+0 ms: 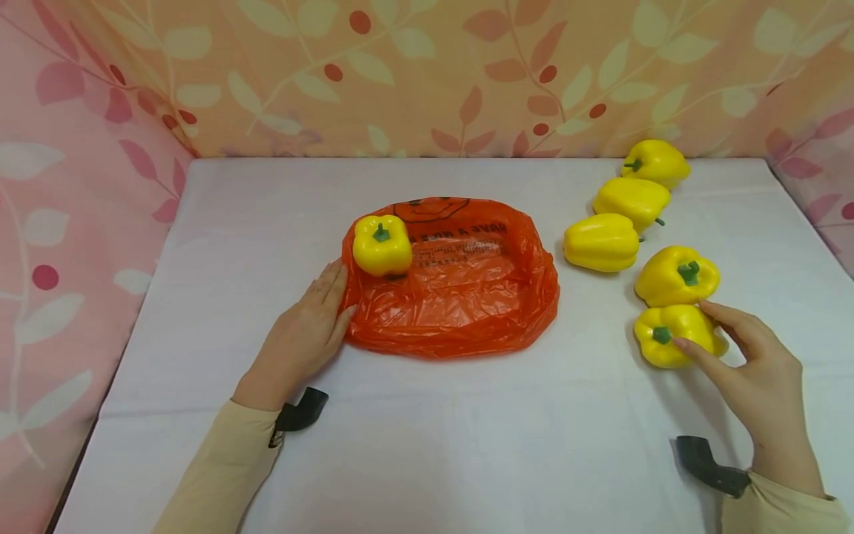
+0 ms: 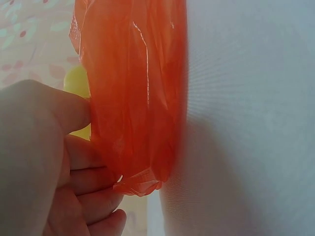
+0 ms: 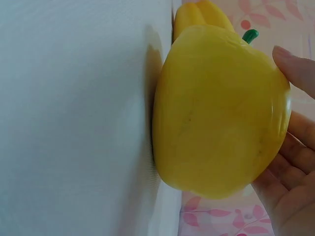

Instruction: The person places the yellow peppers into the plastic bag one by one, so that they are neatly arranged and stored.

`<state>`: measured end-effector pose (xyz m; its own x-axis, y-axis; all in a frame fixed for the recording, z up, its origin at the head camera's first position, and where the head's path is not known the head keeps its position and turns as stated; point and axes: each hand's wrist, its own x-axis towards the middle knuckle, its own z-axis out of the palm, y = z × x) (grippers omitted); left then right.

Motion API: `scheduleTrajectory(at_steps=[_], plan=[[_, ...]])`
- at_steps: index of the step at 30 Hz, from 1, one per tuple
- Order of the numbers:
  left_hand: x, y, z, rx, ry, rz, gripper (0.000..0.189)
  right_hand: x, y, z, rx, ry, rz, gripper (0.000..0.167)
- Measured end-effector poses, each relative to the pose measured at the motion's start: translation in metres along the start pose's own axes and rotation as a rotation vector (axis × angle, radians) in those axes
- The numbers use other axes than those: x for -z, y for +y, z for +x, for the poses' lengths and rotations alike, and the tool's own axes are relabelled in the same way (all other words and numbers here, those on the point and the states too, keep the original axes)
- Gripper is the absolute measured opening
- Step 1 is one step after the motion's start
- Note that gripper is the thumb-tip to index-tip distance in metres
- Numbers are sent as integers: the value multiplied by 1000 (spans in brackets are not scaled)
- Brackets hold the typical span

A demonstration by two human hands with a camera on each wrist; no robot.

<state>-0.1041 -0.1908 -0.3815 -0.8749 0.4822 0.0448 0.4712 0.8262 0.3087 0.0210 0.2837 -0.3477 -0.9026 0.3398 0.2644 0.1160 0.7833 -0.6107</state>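
Note:
My left hand (image 1: 303,334) lies against the left side of an orange-red plastic bag (image 1: 460,297), thumb and extended fingers at its edge. The bag is spread on the table with its mouth facing up. One yellow bell pepper (image 1: 382,246) with a green stem sits in its left part. At the right, my right hand (image 1: 760,371) grips another yellow bell pepper (image 1: 683,330) between thumb and fingers, the thumb beside its stem. In the right wrist view that pepper (image 3: 216,113) is close against the white tabletop, fingers partly hidden behind it.
Just behind the gripped pepper lies another yellow bell pepper (image 1: 667,278). Farther back, three more form a slanting row: a near one (image 1: 600,243), a middle one (image 1: 630,202) and a far one (image 1: 657,163). Leaf-patterned cloth (image 1: 427,81) borders the white table (image 1: 467,445).

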Motion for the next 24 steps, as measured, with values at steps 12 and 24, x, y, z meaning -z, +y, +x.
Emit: scheduleTrajectory(at_steps=[12,24], plan=[[-1,-1,0,6,-5,2,62,0,-3,0,-47,27,78,51],[-2,-1,0,1,-5,3,61,-5,-5,-2,-197,-55,527,38]])
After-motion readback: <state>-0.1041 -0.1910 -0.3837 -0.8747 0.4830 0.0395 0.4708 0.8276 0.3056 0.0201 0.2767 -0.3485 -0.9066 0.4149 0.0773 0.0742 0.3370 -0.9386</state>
